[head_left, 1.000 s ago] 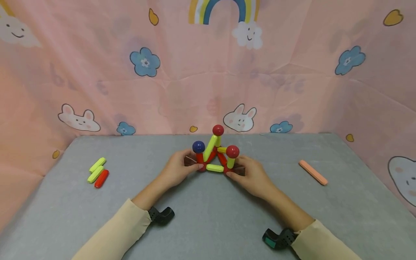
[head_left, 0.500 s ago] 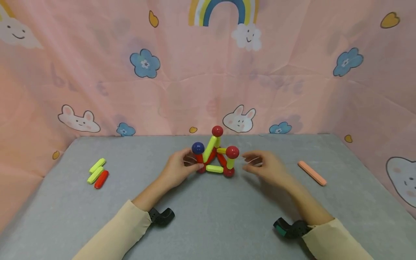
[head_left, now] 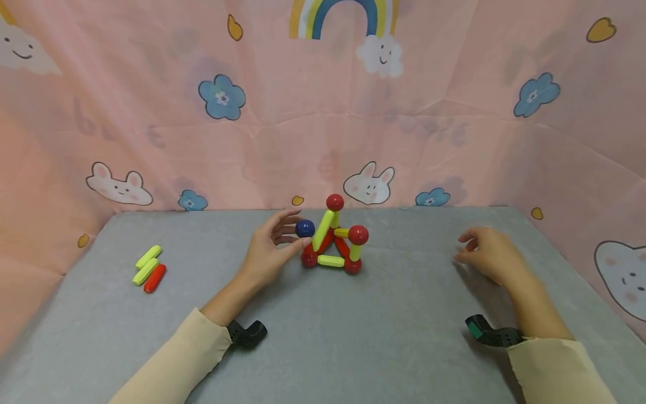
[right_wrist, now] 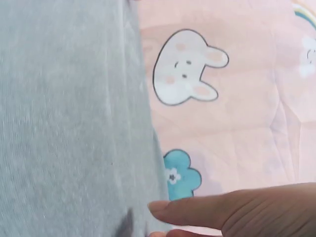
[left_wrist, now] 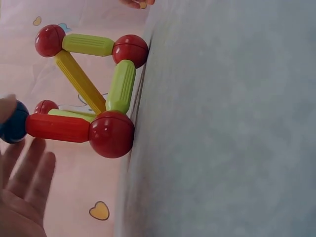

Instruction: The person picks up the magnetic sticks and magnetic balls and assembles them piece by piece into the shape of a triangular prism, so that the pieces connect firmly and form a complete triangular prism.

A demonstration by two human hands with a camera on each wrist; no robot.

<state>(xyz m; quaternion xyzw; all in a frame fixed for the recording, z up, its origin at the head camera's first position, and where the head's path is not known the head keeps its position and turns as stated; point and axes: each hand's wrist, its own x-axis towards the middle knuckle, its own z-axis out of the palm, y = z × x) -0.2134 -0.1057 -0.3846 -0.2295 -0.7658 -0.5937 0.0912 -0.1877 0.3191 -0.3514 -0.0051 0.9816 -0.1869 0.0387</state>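
Observation:
A small construction of magnetic sticks and balls stands on the table. It has red balls, red sticks, yellow-green sticks and a dark blue ball topping its left upright. My left hand pinches that blue ball, thumb in front and fingers behind; the left wrist view has the thumb tip over the ball. Off to the right, my right hand hovers over the table with loosely bent fingers, its thumb and fingers apart. No peach stick shows in either view of this hand.
Two yellow-green sticks and one red stick lie together on the left of the grey table. A pink printed cloth hangs behind the table's far edge.
My right hand has let go of the construction's right base ball and moved right, over where the peach stick lay. My left hand has risen from the left base ball to the blue ball.

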